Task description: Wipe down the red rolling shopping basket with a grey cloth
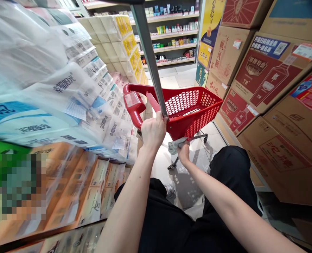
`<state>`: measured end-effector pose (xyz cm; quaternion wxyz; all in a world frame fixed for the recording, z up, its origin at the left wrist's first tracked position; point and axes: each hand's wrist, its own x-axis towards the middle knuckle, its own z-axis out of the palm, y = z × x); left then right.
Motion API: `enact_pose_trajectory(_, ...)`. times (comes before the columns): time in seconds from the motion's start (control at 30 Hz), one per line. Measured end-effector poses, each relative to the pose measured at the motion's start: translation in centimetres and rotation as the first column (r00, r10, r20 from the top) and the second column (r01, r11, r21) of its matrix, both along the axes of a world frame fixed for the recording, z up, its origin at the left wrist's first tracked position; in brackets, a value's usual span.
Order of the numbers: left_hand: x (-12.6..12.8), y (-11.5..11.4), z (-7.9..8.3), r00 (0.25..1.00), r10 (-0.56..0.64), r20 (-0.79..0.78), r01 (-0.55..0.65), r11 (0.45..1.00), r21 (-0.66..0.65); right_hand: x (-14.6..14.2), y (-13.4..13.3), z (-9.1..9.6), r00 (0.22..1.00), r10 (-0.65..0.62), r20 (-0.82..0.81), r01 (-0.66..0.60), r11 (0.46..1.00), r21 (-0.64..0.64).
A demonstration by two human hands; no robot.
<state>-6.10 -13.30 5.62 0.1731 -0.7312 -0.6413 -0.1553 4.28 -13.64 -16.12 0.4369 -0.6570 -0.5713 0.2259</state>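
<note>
Cloth (pixel 174 145), grey-white and bunched, is sitting against the underside of the red basket (pixel 195 112) at its near lower corner, just above the cart frame.

Head view:
- Right hand (pixel 183 153) is clutching the cloth from below. The fingers are curling in on it, but their tips are hiding behind the fabric, so I cannot tell how tightly.
- Left hand (pixel 153 131) is wrapping its fingers, pressed together, round the lower end of the grey pole (pixel 149 56), which is rising steeply out of frame.
- The person is crouching low, with dark trousers filling the bottom of the frame.
- The basket is riding on a thin frame with a castor (pixel 169 167) resting on the glossy floor (pixel 187 189).
- Tissue packs (pixel 66 91) are stacking high just beside the left arm. Cartons (pixel 263 73) are leaning close on the right.

Risks, as I am judging them:
- The cart may be prone to rolling away on the smooth tile if the cloth pushes harder than the left hand is bracing.
- The cloth could be catching in the basket's mesh holes and pulling free of the fingers.
- The left elbow is working near the tissue packs, and a jolt could nudge them.
</note>
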Motion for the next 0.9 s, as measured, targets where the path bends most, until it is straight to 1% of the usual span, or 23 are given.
enact_pose_trajectory(0.03, 0.1, 0.0, -0.1, 1.000, -0.009, 0.007, 0.009, 1.000, 0.007, 0.5, 0.0, -0.9, 0.999, -0.039, -0.025, 0.039, 0.999, -0.004)
enact_pose_trajectory(0.07, 0.1, -0.1, -0.2, 1.000, -0.017, 0.016, 0.016, 1.000, 0.016, 1.0, 0.1, -1.4, 0.997, -0.066, -0.048, 0.067, 0.998, 0.003)
enact_pose_trajectory(0.1, 0.2, -0.1, -0.3, 0.999, -0.023, 0.026, 0.022, 0.999, 0.026, 1.4, 0.3, -1.4, 0.995, -0.074, -0.067, 0.076, 0.997, 0.028)
enact_pose_trajectory(0.13, 0.2, 0.0, -0.4, 0.999, -0.026, 0.035, 0.025, 0.999, 0.036, 1.8, 0.6, -1.0, 0.996, -0.058, -0.073, 0.063, 0.995, 0.071)
enact_pose_trajectory(0.2, 0.2, 0.2, -0.5, 0.999, -0.027, 0.045, 0.024, 0.998, 0.053, 2.0, 1.6, 0.9, 0.998, -0.003, -0.068, 0.016, 0.982, 0.187)
enact_pose_trajectory(0.27, 0.1, 0.4, -0.6, 0.999, -0.025, 0.047, 0.022, 0.998, 0.061, 2.0, 2.7, 3.4, 0.997, 0.053, -0.052, -0.035, 0.954, 0.296)
enact_pose_trajectory(0.33, -0.1, 0.6, -0.5, 0.999, -0.022, 0.047, 0.019, 0.998, 0.062, 1.7, 3.5, 5.4, 0.995, 0.090, -0.042, -0.068, 0.927, 0.370)
enact_pose_trajectory(0.37, -0.1, 0.6, -0.5, 0.999, -0.018, 0.046, 0.015, 0.998, 0.060, 1.7, 3.7, 6.0, 0.994, 0.105, -0.041, -0.080, 0.917, 0.390)
enact_pose_trajectory(0.43, -0.2, 0.7, -0.4, 0.999, -0.008, 0.043, 0.005, 0.999, 0.052, 1.7, 3.9, 6.0, 0.990, 0.136, -0.043, -0.107, 0.907, 0.408)
enact_pose_trajectory(0.47, -0.2, 0.7, -0.4, 0.999, -0.002, 0.041, 0.001, 0.999, 0.045, 1.9, 3.8, 5.5, 0.987, 0.153, -0.043, -0.123, 0.906, 0.404)
enact_pose_trajectory(0.53, -0.3, 0.6, -0.3, 0.999, 0.006, 0.043, -0.008, 1.000, 0.027, 2.2, 3.5, 3.8, 0.984, 0.174, -0.036, -0.149, 0.922, 0.358)
enact_pose_trajectory(0.63, -0.3, 0.5, -0.2, 0.998, 0.019, 0.053, -0.019, 1.000, 0.002, 3.0, 3.2, 1.3, 0.984, 0.177, -0.009, -0.172, 0.965, 0.199)
enact_pose_trajectory(0.7, -0.2, 0.5, -0.1, 0.998, 0.022, 0.059, -0.021, 1.000, -0.008, 3.3, 3.3, 0.5, 0.984, 0.177, 0.021, -0.179, 0.979, 0.100)
enact_pose_trajectory(0.73, -0.2, 0.5, 0.0, 0.998, 0.022, 0.058, -0.022, 1.000, -0.008, 3.5, 3.4, 0.5, 0.983, 0.180, 0.035, -0.182, 0.981, 0.069)
enact_pose_trajectory(0.8, -0.2, 0.5, 0.1, 0.999, 0.026, 0.046, -0.026, 1.000, 0.004, 3.6, 3.6, 1.3, 0.982, 0.185, 0.050, -0.187, 0.981, 0.047)
enact_pose_trajectory(0.83, -0.2, 0.5, 0.1, 0.999, 0.029, 0.037, -0.029, 0.999, 0.014, 3.6, 3.7, 2.0, 0.981, 0.186, 0.047, -0.188, 0.980, 0.059)
enact_pose_trajectory(0.9, -0.1, 0.4, 0.1, 0.999, 0.029, 0.021, -0.030, 0.999, 0.029, 3.4, 3.6, 4.0, 0.983, 0.181, 0.022, -0.182, 0.974, 0.134)
